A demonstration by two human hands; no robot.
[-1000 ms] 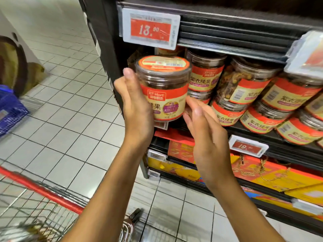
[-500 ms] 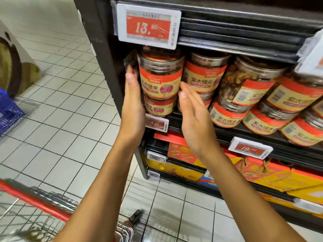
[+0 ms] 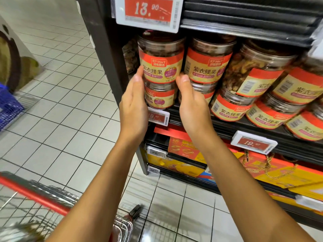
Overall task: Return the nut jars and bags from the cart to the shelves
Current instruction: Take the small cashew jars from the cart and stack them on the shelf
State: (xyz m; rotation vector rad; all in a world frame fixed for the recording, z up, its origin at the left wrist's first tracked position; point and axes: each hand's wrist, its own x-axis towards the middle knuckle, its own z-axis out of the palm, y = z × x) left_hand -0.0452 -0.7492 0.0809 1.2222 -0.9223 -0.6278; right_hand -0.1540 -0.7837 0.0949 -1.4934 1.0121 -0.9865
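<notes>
Since a second ago the jar (image 3: 160, 67) has gone from being held out in front of the shelf (image 3: 223, 131) to standing inside it. It sits upright on top of a lower jar (image 3: 160, 97) at the shelf's left end, label forward, just beside a matching jar (image 3: 208, 65) on its right. The view has also closed in on the shelf.

Both hands are spread, fingers straight rather than curled round anything. The left hand (image 3: 134, 103) lies flat along the jar's left side, fingertips touching the label. The right hand (image 3: 192, 105) rises at the jar's lower right, its fingertips in the narrow gap between the two top jars; whether they press the jar or only brush it I cannot tell.

The step in hand looks like the end of placing this jar: steadying and squaring it on the stack. The stack is two high and the top jar rests only on a lid, so the next move calls for a slow release, both hands drawn straight back without nudging it, then a turn to the cart (image 3: 35, 191) at lower left for the next item. What lies in the cart is too blurred to name.
</notes>
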